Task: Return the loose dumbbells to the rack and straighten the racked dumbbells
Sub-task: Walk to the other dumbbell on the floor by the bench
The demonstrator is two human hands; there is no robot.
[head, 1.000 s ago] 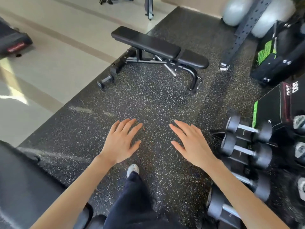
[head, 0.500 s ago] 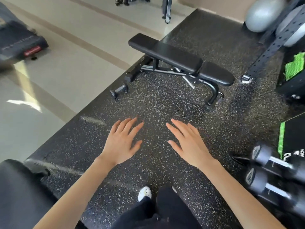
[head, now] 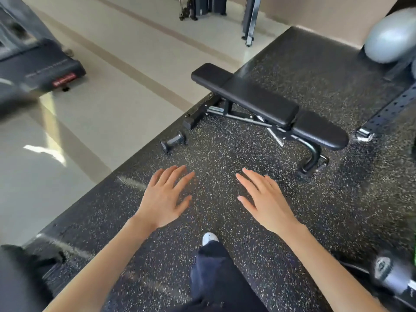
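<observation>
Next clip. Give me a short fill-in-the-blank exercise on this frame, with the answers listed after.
1. The left hand and right hand, fingers straight, hold ____.
2. The loose dumbbell lies on the speckled mat near the foot of the black ____.
3. The exercise ball at the upper right is ____ in colour.

Missing words: nothing; bench; grey.

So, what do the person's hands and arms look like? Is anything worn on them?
Both the left hand and the right hand are bare: no gloves, rings, watch or wristband visible. The forearms are bare too; no sleeve shows down to the picture's lower edge.
</observation>
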